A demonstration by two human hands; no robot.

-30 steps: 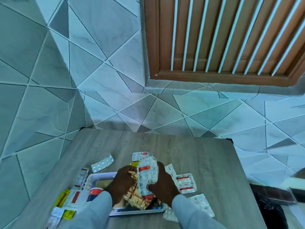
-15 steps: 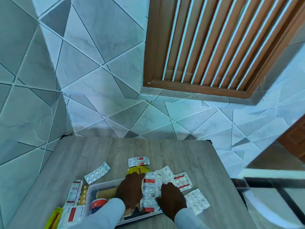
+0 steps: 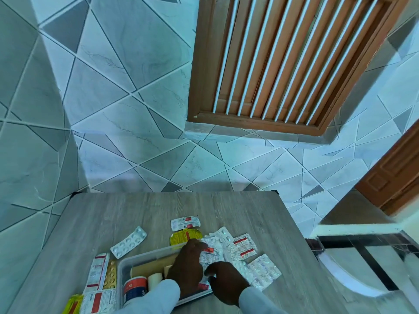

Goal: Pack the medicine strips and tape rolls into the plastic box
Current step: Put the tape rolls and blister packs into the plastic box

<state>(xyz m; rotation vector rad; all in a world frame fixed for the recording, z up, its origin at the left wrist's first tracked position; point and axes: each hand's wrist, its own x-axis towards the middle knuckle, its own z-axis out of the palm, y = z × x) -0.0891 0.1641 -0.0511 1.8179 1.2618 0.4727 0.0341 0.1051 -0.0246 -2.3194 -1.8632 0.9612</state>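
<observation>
A clear plastic box (image 3: 140, 254) sits at the table's near edge. Inside it are a white tape roll (image 3: 155, 279), a brown roll (image 3: 154, 266) and a red-and-blue container (image 3: 135, 288). My left hand (image 3: 188, 266) lies over the box's right half and presses a pile of white, red-banded medicine strips (image 3: 212, 252) down. My right hand (image 3: 226, 282) is just right of it, with thumb and curled fingers pinching the near edge of the same pile. My hands hide the box's right end.
Loose strips lie around the box: a silver blister (image 3: 128, 242), a white-red strip (image 3: 185, 223), a yellow one (image 3: 186, 235), more at the right (image 3: 241, 248) (image 3: 264, 271) and left (image 3: 98, 270). The grey table (image 3: 226, 207) stands against a tiled wall.
Both hands held a bundle of strips upright over the box, then lowered and flattened it into the box's right half. The camera has tilted and turned right.
</observation>
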